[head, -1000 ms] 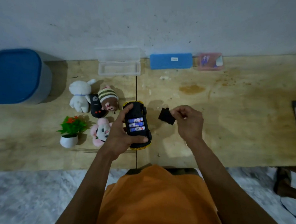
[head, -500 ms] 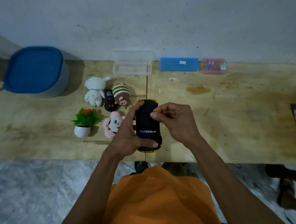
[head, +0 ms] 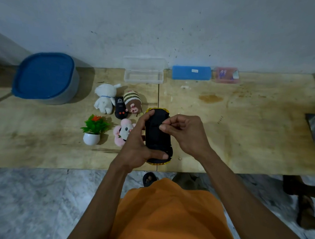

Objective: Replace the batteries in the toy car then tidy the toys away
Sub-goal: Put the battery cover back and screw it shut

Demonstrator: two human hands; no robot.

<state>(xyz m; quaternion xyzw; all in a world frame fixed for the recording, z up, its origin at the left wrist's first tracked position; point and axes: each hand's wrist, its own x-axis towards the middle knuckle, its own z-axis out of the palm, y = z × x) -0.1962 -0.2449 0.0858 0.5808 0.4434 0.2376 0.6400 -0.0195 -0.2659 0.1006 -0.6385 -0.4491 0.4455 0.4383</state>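
Toy car (head: 158,137) lies belly-up, gripped by the left hand (head: 139,145); the right hand (head: 185,133), fingertips pinched on its battery cover, should press evenly until it seats.

Wooden table (head: 243,134) carries plush toys (head: 105,98), potted plant (head: 93,130), boxes (head: 143,75)

Nothing legible here. The black remote control (head: 120,108) carries a pale logo with small print under it, too blurred to read. The blue case (head: 191,73) by the wall wears a small white label, its writing too tiny to make out.
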